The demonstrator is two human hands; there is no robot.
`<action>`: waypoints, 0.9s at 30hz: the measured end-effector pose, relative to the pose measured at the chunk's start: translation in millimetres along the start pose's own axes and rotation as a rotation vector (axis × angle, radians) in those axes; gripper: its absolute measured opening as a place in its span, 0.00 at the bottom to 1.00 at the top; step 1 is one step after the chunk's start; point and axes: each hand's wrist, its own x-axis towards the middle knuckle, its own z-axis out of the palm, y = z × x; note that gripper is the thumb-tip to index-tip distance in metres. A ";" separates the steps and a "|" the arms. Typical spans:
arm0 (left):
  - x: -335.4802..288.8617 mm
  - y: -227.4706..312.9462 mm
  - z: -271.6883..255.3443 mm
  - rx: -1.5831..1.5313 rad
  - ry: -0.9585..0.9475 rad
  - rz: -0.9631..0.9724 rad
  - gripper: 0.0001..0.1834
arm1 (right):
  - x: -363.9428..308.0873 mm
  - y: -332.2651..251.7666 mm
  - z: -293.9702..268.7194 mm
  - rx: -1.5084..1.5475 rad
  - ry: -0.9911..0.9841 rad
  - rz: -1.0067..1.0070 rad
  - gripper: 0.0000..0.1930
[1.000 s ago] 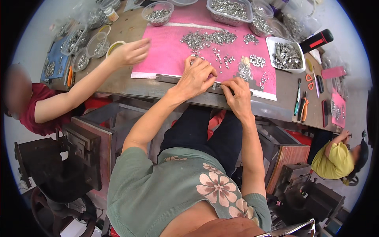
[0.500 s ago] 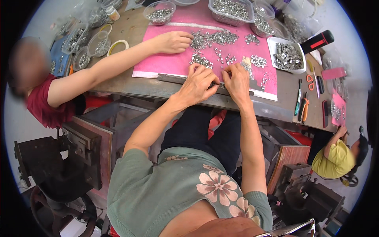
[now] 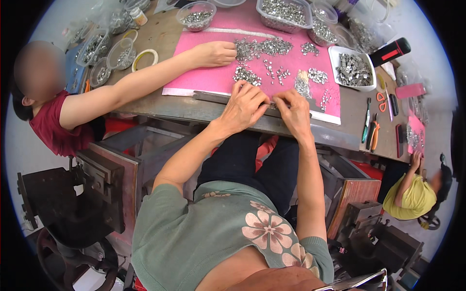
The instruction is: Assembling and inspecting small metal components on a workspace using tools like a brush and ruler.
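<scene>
My left hand point(image 3: 244, 105) and right hand point(image 3: 295, 114) curl over the long grey metal bar point(image 3: 208, 96); whether either pinches anything, I cannot tell.

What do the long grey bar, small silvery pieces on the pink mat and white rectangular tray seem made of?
Long grey bar: probably dull metal, from its dark grey tone and straight edges.
Small silvery pieces: likely polished metal, given their bright glints; plated plastic is possible.
White rectangular tray: perhaps smooth plastic, from its even white wall.
</scene>
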 end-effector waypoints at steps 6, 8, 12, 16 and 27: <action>1.1 -0.3 1.6 -0.070 0.025 -0.038 0.06 | 35.1 16.6 17.3 -0.375 0.103 -0.159 0.05; 1.4 -1.1 1.9 -0.075 0.023 -0.044 0.06 | 42.4 20.2 22.6 -0.379 0.115 -0.167 0.05; 1.7 0.6 0.7 -0.085 0.023 -0.049 0.06 | 38.6 22.1 21.6 -0.409 0.133 -0.209 0.05; 2.2 2.4 -1.0 -0.056 0.037 -0.054 0.06 | 35.8 17.7 14.7 -0.322 0.121 -0.227 0.04; 50.8 -41.8 17.4 0.251 0.050 -0.119 0.04 | 26.2 12.2 6.2 -0.334 0.095 -0.221 0.04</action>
